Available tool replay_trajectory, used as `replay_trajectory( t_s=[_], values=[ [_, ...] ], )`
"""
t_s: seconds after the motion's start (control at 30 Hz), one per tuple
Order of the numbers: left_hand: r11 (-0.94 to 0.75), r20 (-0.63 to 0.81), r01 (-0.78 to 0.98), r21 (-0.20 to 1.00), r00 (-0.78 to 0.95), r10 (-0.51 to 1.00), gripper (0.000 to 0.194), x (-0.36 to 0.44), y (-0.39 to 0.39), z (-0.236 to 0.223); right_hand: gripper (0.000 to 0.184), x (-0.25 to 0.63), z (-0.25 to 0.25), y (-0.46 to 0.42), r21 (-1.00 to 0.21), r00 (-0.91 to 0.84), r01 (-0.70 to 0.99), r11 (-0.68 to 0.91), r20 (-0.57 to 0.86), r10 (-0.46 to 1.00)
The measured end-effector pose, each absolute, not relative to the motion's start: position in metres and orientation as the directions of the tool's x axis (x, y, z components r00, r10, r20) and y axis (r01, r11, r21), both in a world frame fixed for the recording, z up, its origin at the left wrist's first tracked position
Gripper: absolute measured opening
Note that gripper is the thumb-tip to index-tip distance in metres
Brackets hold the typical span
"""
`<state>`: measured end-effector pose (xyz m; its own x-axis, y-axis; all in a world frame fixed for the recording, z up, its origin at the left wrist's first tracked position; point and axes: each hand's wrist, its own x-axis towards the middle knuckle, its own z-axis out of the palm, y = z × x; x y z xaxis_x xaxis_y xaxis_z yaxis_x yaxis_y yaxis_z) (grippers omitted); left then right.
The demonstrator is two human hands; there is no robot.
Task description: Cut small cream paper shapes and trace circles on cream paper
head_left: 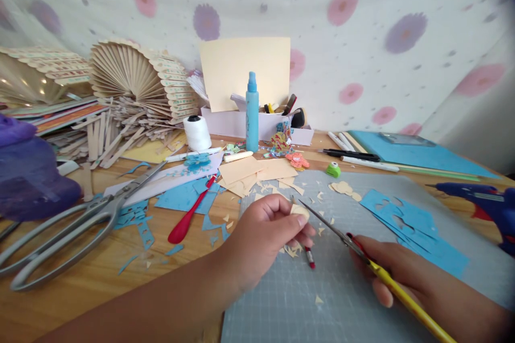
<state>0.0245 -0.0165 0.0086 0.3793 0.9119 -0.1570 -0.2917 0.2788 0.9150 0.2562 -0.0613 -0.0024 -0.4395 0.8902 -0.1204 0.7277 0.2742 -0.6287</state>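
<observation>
My left hand (267,233) pinches a small cream paper piece (300,211) between thumb and fingers, above the grey cutting mat. My right hand (406,273) is closed around scissors (341,237) with thin dark blades and red and yellow on the handle side. The blade tips point at the cream paper, close to my left fingertips; I cannot tell if they touch it. Below my left fingers a pencil (309,258) with a red end shows, its middle hidden by the hand. Cream paper scraps (293,250) lie around it on the mat (273,305).
Large grey scissors (108,209), a red spoon-shaped tool (193,209) and blue paper lie left. Behind stand a blue bottle (252,118) and a white thread spool (197,133). Right are cut blue sheets (418,230), a green punch (333,170) and a blue glue gun (483,195).
</observation>
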Motion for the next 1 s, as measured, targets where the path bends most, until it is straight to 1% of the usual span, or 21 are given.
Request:
replay_trajectory(
  t_s=[0.1,0.17,0.3,0.4,0.57,0.67,1.0],
  values=[
    [0.278,-0.153,-0.294,0.915,0.385,0.91,0.024,0.0239,-0.0171,0.0081,0.022,0.2482,0.0075,-0.0524,-0.677,-0.495,0.695,0.243,-0.205,0.845],
    [0.279,-0.154,-0.292,0.915,0.387,0.909,0.024,0.0237,-0.0176,0.0082,0.021,0.2472,0.0098,-0.0531,-0.679,-0.491,0.696,0.232,-0.215,0.845],
    [0.283,-0.157,-0.298,0.912,0.383,0.91,0.022,0.0236,-0.0178,0.0084,0.026,0.2501,0.0077,-0.0575,-0.643,-0.469,0.725,0.247,-0.197,0.861],
    [0.286,-0.161,-0.302,0.909,0.379,0.911,0.021,0.0238,-0.0174,0.0078,0.031,0.2516,0.0057,-0.0576,-0.638,-0.461,0.725,0.26,-0.168,0.872],
    [0.313,-0.18,-0.313,0.897,0.388,0.904,0.022,0.0249,-0.0171,0.0064,0.026,0.2495,0.0076,-0.0567,-0.639,-0.446,0.727,0.25,-0.163,0.88],
    [0.328,-0.195,-0.314,0.891,0.388,0.901,0.022,0.0254,-0.0178,0.0069,0.023,0.2481,0.0091,-0.0575,-0.64,-0.418,0.737,0.216,-0.181,0.89],
    [0.335,-0.198,-0.315,0.888,0.395,0.897,0.023,0.0255,-0.0199,0.0075,0.029,0.244,0.0068,-0.0539,-0.684,-0.422,0.696,0.218,-0.144,0.895]
  ],
)
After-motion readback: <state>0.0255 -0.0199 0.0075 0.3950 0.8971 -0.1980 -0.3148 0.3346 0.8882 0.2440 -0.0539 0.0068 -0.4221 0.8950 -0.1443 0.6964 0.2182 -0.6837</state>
